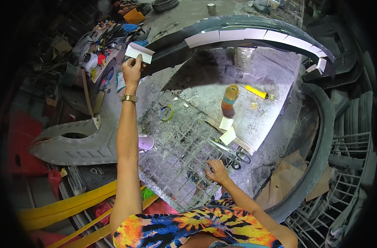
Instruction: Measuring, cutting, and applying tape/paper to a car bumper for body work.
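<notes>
My left hand (132,71), arm stretched far forward, pinches a folded white card piece (135,51) with the thumb on top. It is by the left end of a large dark curved panel (172,43), whose inner edge carries a row of similar white pieces (230,35). Over the near part of the table's grid, my right hand (216,171) hangs low with its fingers apart and nothing visible in them. Just right of it lie black-handled scissors (239,159), blades pointing left. Two loose cream card pieces (227,136) rest beyond the scissors.
On the worktable (188,149) stand a bottle of amber liquid (230,97) and, near it, a yellow cutter knife (256,91), a tape roll (166,113) and a purple cup (146,142). A second dark arch (327,124) curves along the right. Clutter (101,53) lies far left.
</notes>
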`<state>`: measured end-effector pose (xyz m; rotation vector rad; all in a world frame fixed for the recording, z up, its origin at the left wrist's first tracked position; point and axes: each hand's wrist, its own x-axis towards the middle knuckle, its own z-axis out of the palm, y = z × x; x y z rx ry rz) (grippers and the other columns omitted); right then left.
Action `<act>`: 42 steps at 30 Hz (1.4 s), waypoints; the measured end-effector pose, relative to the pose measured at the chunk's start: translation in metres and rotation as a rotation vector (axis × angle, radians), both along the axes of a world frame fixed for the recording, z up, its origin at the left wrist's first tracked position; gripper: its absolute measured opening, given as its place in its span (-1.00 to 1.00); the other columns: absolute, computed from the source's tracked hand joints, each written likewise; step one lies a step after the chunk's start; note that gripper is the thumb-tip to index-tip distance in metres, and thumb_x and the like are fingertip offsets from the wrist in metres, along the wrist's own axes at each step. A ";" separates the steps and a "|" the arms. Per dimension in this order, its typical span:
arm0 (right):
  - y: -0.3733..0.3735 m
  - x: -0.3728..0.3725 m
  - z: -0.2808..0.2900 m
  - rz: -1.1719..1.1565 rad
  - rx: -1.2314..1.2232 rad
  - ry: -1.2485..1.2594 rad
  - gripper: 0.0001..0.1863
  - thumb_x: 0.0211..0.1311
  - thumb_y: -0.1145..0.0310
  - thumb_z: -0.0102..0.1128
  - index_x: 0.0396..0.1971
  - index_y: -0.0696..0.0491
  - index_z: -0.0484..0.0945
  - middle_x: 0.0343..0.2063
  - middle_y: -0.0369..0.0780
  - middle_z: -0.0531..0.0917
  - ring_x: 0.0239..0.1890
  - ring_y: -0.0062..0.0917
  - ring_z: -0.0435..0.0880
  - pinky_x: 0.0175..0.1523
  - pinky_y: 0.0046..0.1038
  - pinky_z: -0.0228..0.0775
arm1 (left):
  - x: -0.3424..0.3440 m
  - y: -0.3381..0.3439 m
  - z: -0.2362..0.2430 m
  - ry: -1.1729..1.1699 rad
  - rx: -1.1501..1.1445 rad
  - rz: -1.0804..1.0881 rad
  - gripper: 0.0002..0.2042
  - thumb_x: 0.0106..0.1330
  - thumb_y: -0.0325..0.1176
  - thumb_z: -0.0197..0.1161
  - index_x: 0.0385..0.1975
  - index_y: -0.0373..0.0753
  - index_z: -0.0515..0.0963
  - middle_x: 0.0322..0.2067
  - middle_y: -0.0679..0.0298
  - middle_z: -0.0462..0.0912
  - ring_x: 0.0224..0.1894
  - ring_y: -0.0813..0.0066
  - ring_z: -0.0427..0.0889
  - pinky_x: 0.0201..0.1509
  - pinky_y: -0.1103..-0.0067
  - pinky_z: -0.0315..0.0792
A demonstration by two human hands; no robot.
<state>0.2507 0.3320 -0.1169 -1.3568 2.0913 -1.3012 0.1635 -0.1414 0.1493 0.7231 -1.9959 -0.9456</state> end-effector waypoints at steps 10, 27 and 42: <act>0.012 -0.005 -0.007 -0.030 0.026 0.042 -0.64 0.01 0.29 0.20 -0.16 0.09 0.50 -0.29 -0.13 0.55 -0.16 -0.23 0.50 -0.03 -0.28 0.27 | -0.030 0.016 -0.016 -0.040 -0.053 -0.058 -0.66 0.28 -0.24 0.27 -0.58 -0.45 0.58 -0.68 0.27 0.59 -0.64 0.62 0.56 -0.57 0.66 0.37; 0.012 0.002 -0.017 0.048 -0.006 0.088 -0.60 0.06 0.21 0.16 -0.12 0.09 0.44 -0.21 -0.14 0.49 -0.09 -0.28 0.47 0.03 -0.23 0.25 | 0.100 0.270 -0.176 -0.067 0.555 -0.202 -0.83 0.33 -0.39 0.20 -0.47 -0.33 0.54 -0.58 0.33 0.56 -0.60 0.60 0.51 -0.53 0.64 0.38; 0.059 0.005 0.017 0.015 -0.003 -0.207 -0.63 0.05 0.20 0.14 -0.17 0.10 0.51 -0.38 -0.07 0.63 -0.30 -0.20 0.64 -0.19 -0.25 0.47 | 0.240 0.430 -0.129 -0.051 0.719 -0.329 -0.82 0.33 -0.37 0.21 -0.40 -0.38 0.57 -0.53 0.24 0.63 -0.58 0.52 0.60 -0.49 0.59 0.49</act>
